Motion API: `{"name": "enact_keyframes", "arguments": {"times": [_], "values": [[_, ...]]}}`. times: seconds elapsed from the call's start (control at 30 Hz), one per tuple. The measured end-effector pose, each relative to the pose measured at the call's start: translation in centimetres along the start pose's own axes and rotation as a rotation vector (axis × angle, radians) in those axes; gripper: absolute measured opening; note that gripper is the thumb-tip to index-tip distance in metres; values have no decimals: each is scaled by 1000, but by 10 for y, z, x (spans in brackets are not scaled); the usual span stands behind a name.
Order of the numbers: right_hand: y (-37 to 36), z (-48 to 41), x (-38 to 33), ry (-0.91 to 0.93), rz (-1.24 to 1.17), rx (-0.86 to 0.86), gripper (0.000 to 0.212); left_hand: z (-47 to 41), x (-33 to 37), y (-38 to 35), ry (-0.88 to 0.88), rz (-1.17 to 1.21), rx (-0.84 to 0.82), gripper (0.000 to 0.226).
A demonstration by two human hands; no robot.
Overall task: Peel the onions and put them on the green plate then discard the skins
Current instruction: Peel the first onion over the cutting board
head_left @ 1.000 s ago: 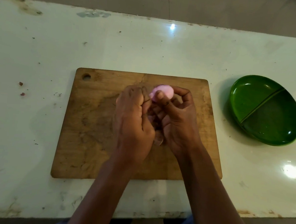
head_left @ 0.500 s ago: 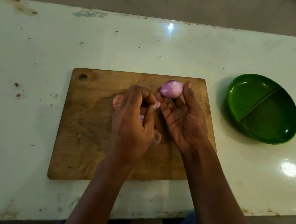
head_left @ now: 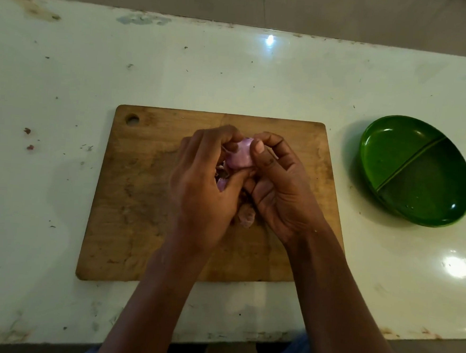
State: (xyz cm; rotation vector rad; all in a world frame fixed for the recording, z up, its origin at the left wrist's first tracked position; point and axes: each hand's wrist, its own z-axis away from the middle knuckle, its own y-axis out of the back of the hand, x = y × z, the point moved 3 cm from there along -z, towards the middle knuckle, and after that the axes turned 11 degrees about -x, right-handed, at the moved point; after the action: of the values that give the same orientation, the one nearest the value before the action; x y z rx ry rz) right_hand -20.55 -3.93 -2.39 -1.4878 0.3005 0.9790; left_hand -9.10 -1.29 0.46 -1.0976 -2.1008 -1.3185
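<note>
A small pink-purple onion (head_left: pixel 240 156) is held above the wooden cutting board (head_left: pixel 142 197) between both hands. My left hand (head_left: pixel 206 191) curls round its left side, with fingers over the top. My right hand (head_left: pixel 278 187) grips its right side, thumb pressed on the onion. Loose onion skins (head_left: pixel 247 217) lie on the board under the hands, partly hidden. Another pale purple piece (head_left: pixel 221 185) shows under my left thumb. The green divided plate (head_left: pixel 417 172) sits to the right of the board with nothing in it.
The white worn table (head_left: pixel 67 82) has small skin scraps (head_left: pixel 27 138) at its left. Its near edge runs just below the board. A wall lies beyond the far edge.
Half a second ago my right hand held the onion alone, lifted toward the board's far edge. It has come back toward me, and my left hand has closed on it again.
</note>
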Motion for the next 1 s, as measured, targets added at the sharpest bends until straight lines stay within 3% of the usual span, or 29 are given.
{"name": "enact_keyframes", "arguments": {"times": [0.27,0.6,0.77,0.9,1.0], "values": [[-2,1,0,-3,71,-6,33,3,-6,-4,36,-93,-88,46],[-1,0,4,-8,205,69,38,5,-7,-6,79,-71,-73,26],[-6,1,2,21,198,75,28,9,-5,-8,75,-101,-37,38],[-5,0,-1,50,150,81,26,9,0,-6,63,-85,1,33],[-2,-1,0,83,121,79,29,4,-2,0,81,-25,19,48]]}}
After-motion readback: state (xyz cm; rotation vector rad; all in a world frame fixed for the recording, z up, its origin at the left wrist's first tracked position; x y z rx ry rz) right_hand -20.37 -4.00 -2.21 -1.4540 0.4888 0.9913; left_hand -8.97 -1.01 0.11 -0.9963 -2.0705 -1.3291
